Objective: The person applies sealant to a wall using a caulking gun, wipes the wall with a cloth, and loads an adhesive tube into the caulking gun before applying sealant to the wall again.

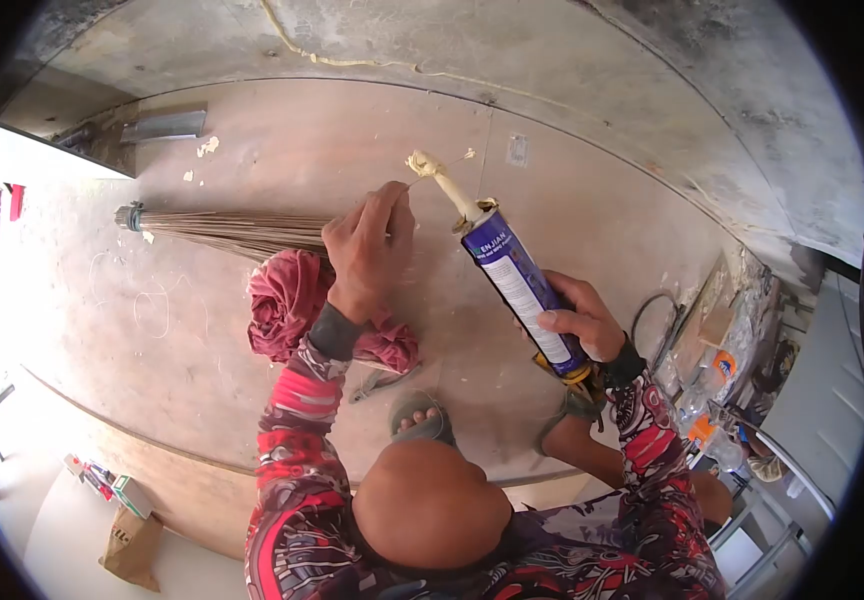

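My right hand [584, 318] is wrapped round a purple and white sealant cartridge [522, 285] seated in a caulking gun [577, 375]. The cartridge tilts up and to the left. Its cream nozzle [452, 190] carries a lump of sealant [422, 162] at the tip. Close by that tip, my left hand [364, 245] is closed in a pinch on a thin stick [414, 182], which runs past the nozzle and has a small cream blob on its far end. Whether the stick touches the nozzle, I cannot tell.
A stick broom [242, 228] and a bunched red cloth [287, 300] lie on the floor beyond my left arm. A bead of sealant [352, 62] runs along the wall. Bottles and clutter [717, 410] stand at right; a wooden board edge [142, 440] is at lower left.
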Tool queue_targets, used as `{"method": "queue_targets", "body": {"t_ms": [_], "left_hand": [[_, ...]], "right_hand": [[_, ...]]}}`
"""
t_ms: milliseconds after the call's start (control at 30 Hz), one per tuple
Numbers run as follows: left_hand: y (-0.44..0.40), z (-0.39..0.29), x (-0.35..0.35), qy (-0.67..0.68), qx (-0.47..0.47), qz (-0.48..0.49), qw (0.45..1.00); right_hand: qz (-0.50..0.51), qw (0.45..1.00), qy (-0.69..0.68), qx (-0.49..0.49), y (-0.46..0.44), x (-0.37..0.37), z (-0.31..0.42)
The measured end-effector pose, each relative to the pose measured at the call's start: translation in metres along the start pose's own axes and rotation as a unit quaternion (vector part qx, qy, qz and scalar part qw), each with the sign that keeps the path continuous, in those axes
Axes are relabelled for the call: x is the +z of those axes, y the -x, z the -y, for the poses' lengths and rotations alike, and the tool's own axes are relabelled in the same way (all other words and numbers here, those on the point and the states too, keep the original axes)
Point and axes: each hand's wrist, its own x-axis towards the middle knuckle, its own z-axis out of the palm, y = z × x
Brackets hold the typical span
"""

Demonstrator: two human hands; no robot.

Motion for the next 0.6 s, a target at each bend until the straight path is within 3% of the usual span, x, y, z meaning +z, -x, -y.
{"method": "queue_targets", "body": {"t_ms": [333, 467, 600], "left_hand": [[-0.035, 0.004, 0.006, -0.006, 0.057, -0.024, 0.998], [-0.046, -0.001, 0.005, 0.0, 0.11, -0.02, 0.994], [-0.049, -0.016, 0.002, -0.009, 0.158, 0.026, 0.987]], "right_hand": [[-0.018, 0.999, -0.042, -0.015, 0.012, -0.012, 0.003], [-0.132, 0.982, 0.111, -0.077, 0.012, -0.008, 0.003], [-0.23, 0.899, 0.34, -0.152, 0.013, -0.008, 0.006]]}}
